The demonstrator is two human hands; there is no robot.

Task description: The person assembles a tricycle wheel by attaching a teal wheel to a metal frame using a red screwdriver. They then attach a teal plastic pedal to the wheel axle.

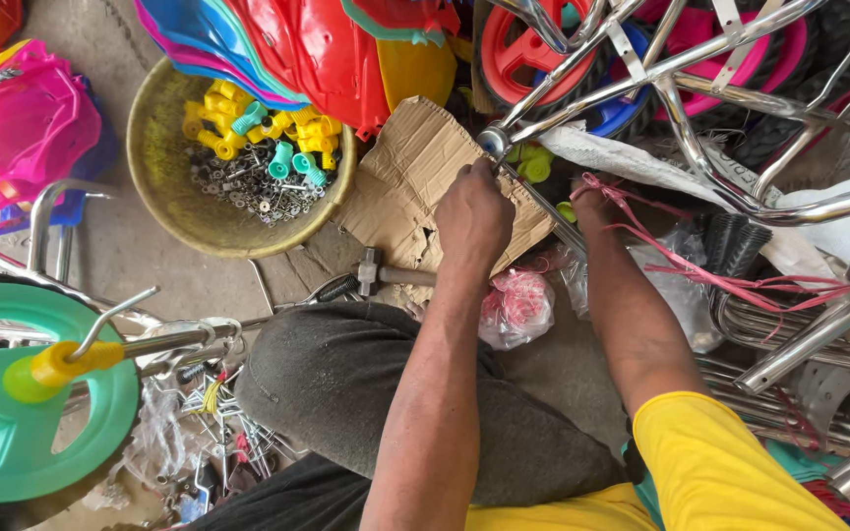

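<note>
Concrete floor (pixel 150 265), grey and dusty, is serving as the work surface, crowded with tricycle parts on every side. Item one: a torn sheet of cardboard (pixel 405 187) is lying flat at the centre, with a hammer (pixel 386 273) resting on its near edge. Item two: the left hand (pixel 474 218) is closing in a fist around a thin metal rod (pixel 543 211), which is running diagonally from a round metal fitting (pixel 494 141) on the chrome frame (pixel 720 79) down toward the right. Item three: the right hand (pixel 592 202) is sitting just beside the lower stretch of that rod, partly hidden behind pink string (pixel 681 265); whether it is gripping anything cannot be told. Item four: a round tan basin (pixel 164 197) is standing to the upper left, holding yellow and teal plastic caps (pixel 277 138) together with small metal washers and bolts (too small to sort by kind). Item five: a teal plastic wheel (pixel 12 413) with a yellow-green grip at its hub is lying at the lower left. Item six: red and pink wheels (pixel 523 54) are piling behind the frame tubes at the top. Item seven: a small knotted plastic bag (pixel 518 307) with red contents is lying just below the left hand, near the person's grey-clad knee (pixel 346 383).
</note>
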